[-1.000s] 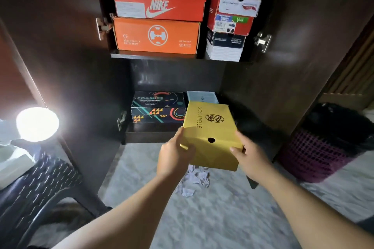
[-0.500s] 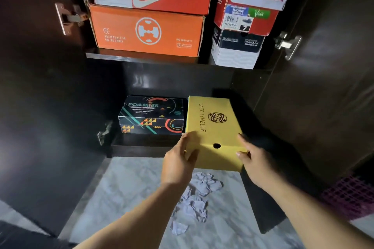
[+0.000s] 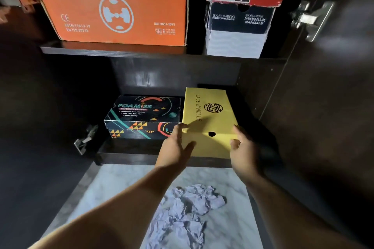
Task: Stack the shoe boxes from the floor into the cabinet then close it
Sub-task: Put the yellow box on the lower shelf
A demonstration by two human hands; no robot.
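Two bare forearms reach forward side by side, the left hand [image 3: 176, 147] and the right hand [image 3: 241, 148] held apart with fingers extended and thumbs spread, palms turned inward toward each other.

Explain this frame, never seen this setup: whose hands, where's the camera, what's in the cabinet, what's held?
No robot here: a person's two bare hands, filmed by one wide-angle camera worn on the head, looking forward and down. The left hand and right hand flank the near end of a yellow shoe box that sits on the cabinet's bottom shelf, beside a black Foamies box. Fingers look relaxed, so whether there is any real grip I cannot tell. The upper shelf carries an orange box and a Skechers box. Crumpled paper lies on the marble floor.
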